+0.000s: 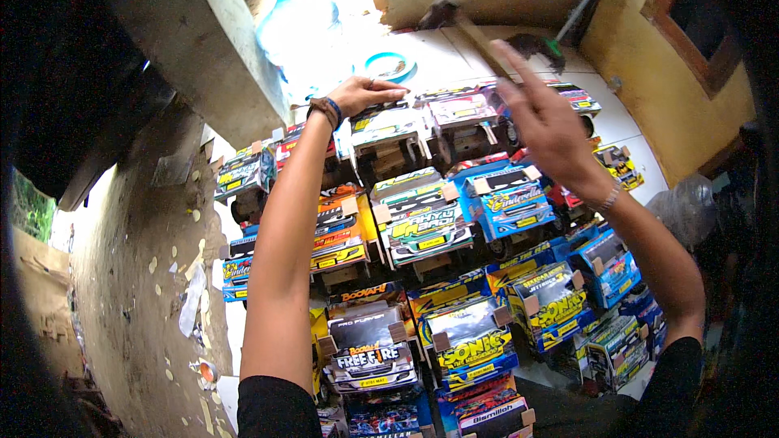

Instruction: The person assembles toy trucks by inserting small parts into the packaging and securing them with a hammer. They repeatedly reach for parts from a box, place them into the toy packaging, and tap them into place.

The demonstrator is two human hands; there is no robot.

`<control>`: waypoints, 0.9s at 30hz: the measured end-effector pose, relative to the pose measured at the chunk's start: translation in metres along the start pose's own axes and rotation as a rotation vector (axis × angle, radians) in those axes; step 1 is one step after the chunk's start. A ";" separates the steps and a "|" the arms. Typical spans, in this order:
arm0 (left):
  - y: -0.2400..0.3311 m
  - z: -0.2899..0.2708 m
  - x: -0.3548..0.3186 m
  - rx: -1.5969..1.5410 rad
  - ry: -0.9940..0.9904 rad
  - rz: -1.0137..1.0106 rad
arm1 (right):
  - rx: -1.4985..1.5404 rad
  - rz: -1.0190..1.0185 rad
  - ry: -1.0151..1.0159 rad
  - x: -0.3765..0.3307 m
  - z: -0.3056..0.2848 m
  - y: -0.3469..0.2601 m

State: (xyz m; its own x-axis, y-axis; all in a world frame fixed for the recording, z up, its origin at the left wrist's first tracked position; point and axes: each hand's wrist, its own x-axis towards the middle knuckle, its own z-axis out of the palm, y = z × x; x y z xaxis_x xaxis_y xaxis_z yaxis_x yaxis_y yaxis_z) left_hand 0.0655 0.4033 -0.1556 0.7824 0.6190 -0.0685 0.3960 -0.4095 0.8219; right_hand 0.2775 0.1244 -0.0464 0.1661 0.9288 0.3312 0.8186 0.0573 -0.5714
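My left hand lies over the top back edge of a white toy truck in the far row, its fingers close together and bent over the edge; the thumb is partly hidden. In my right hand is a hammer, raised above the trucks to the right. Its wooden handle slants up and left to a dark metal head, slightly blurred. Below the hammer stands a pink and white toy truck. Nearer my body are a green and white toy truck and a blue one.
Several more printed toy trucks, such as a yellow and blue one, stand in close rows on white floor tiles. Beyond are a large blue water bottle and a roll of blue tape. A concrete post rises at left, beside scrap-strewn ground.
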 end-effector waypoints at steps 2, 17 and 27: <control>0.006 0.001 -0.004 -0.017 0.000 -0.071 | 0.194 -0.115 0.195 -0.032 -0.038 0.002; 0.003 -0.037 -0.031 -0.215 0.224 -0.034 | -0.217 0.614 0.753 -0.405 -0.333 -0.059; 0.180 0.028 -0.233 -0.079 0.199 0.084 | 0.014 1.428 0.192 -0.642 -0.304 -0.035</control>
State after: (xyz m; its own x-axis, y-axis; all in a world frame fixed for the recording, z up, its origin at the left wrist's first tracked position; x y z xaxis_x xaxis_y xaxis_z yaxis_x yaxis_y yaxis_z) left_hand -0.0324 0.1668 -0.0075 0.6976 0.7082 0.1089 0.2885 -0.4167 0.8620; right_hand 0.3091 -0.5846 -0.0107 0.8952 0.1317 -0.4258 -0.1125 -0.8576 -0.5018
